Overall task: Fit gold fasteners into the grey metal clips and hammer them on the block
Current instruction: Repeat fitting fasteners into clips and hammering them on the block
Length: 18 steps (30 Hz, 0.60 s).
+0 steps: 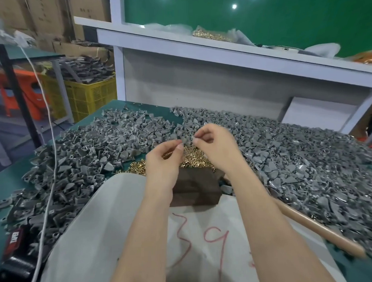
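Both my hands are raised together above the pile of gold fasteners. My left hand pinches something small at its fingertips, too blurred to name. My right hand pinches a small grey metal clip between thumb and forefinger. The dark block sits below my hands on the grey sack. Heaps of grey metal clips cover the green table to the left and right. The hammer's wooden handle lies at the right, its head hidden behind my right forearm.
A grey sack with red numerals lies at the front. A white cable runs down the left side past a black object. A white shelf holds bagged gold parts. A yellow crate stands left.
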Available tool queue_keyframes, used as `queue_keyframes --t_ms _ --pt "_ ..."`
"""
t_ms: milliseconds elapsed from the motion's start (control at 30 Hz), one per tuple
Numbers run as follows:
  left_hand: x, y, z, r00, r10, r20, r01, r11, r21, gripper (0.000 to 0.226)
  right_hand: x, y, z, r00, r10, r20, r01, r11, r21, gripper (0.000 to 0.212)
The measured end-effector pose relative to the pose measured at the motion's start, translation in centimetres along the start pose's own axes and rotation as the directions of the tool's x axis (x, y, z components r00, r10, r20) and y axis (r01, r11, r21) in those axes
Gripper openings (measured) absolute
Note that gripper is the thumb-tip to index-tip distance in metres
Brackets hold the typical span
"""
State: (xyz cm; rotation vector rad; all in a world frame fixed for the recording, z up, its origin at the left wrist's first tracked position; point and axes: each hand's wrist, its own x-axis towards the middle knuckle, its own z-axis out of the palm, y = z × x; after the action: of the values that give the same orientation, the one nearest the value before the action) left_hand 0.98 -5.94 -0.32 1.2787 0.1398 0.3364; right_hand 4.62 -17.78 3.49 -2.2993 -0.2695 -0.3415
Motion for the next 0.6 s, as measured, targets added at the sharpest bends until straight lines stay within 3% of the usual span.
queue_keyframes --t_ms 100,167,267,500,600 --pt "0.5 -0.2 -0.5 0.989 -0.032 -0.147 0.024 0.998 -0.054 0.012 2.3 1.4 2.6 0.98 0.146 0.138 -0.089 0.931 -0.354 0.009" --pt "0.6 -0.3 -0.7 0.978 -0.048 -0.203 0.037 0.998 -0.059 0.007 3.7 2.4 4.7 0.932 0.276 0.234 -0.131 0.861 -0.492 0.018" --pt "0.7 -0.2 -0.6 0.965 -0.078 -0.25 0.062 0.995 -0.074 0.009 5.3 3.0 6.8 0.879 0.401 0.259 -0.184 0.785 -0.591 0.032" --pt "0.6 -0.2 -0.4 0.964 -0.077 -0.253 0.055 0.994 -0.093 0.011 6.9 2.4 8.2 0.798 0.506 0.326 -0.132 0.676 -0.725 0.015" --pt "0.5 -0.2 -0.2 0.967 -0.076 -0.245 0.054 0.994 -0.096 0.013 6.8 1.9 8.0 0.762 0.54 0.358 -0.066 0.615 -0.786 0.019"
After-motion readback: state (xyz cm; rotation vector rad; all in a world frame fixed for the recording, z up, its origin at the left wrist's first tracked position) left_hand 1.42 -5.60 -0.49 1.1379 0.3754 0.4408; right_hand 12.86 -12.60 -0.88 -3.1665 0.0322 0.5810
